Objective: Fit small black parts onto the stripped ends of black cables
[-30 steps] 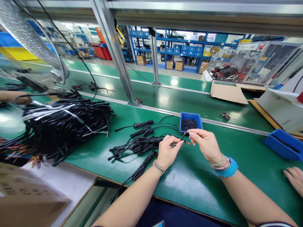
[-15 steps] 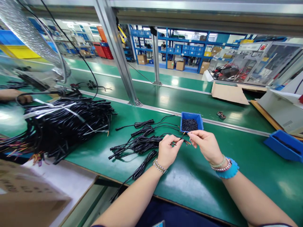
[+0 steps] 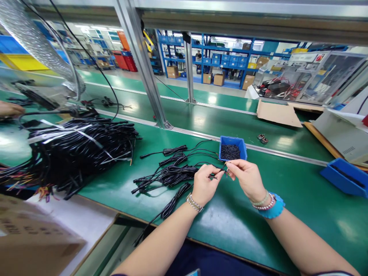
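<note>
Here in the middle, the left hand (image 3: 204,183) has a black cable (image 3: 214,176) nipped between thumb and fingers, and the right hand (image 3: 246,177) meets it, fingertips drawn narrow on the thin wires (image 3: 226,173) at its end. Whether a small piece sits in that right pinch as well, I cannot tell. Right behind the fingers is a blue bin (image 3: 244,148), holding a heap of small black pieces (image 3: 230,151). Over to the left, coiled cables (image 3: 176,175) lie across the green table (image 3: 224,226), and beyond them sprawls a big cable bundle (image 3: 83,142) bound with white ties (image 3: 63,136). Another person's hand (image 3: 10,110) shows at the left edge. Far right, a second blue bin (image 3: 342,182) sits tilted, and small round parts (image 3: 262,138) lie past the metal rail (image 3: 283,154).
</note>
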`<control>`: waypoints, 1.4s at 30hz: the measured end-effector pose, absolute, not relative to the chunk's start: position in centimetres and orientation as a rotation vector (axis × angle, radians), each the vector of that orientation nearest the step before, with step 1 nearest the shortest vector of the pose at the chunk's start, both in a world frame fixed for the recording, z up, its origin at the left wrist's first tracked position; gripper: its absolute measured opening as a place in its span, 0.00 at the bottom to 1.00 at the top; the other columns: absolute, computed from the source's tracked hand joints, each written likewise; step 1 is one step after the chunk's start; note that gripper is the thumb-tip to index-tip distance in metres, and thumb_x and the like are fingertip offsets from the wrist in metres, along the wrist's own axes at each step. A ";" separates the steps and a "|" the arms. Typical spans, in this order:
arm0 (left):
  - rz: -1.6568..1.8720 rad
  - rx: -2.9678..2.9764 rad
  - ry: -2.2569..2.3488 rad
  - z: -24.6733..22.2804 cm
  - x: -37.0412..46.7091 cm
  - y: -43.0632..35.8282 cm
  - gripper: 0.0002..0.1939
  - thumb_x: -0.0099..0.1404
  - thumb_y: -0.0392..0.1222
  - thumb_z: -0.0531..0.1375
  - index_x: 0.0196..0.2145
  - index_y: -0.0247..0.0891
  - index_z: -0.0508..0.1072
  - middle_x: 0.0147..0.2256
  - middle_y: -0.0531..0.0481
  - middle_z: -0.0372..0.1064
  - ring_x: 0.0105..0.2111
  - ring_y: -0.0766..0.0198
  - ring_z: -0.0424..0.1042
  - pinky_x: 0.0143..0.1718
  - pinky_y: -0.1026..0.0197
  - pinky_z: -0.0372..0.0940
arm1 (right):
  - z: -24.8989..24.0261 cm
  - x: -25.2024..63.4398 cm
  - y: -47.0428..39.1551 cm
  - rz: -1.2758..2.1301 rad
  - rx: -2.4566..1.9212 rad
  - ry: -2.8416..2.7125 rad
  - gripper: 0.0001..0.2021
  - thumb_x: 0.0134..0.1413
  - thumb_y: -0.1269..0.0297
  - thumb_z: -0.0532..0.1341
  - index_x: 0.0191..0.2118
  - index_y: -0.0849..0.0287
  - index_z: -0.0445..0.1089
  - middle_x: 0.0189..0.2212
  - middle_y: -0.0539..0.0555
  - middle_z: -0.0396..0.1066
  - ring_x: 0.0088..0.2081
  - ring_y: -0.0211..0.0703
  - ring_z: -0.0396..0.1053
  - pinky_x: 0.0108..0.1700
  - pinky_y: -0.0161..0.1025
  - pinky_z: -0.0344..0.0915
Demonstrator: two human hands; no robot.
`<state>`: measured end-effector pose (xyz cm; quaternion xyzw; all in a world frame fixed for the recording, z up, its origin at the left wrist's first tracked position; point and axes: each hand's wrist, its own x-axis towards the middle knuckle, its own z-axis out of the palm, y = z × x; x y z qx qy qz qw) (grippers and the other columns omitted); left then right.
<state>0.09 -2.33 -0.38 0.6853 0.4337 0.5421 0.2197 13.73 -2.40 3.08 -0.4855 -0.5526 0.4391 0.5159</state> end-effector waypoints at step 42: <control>1.333 2.029 0.855 13.0 -2.0 1.0 0.19 0.60 0.47 0.54 0.47 0.38 0.61 0.50 0.44 0.61 0.51 0.59 0.59 0.52 0.54 0.54 | 21.8 16.6 -0.6 0.164 -1.174 -2.127 0.09 0.47 0.67 0.59 0.21 0.64 0.65 0.15 0.46 0.60 0.21 0.29 0.58 0.25 0.31 0.56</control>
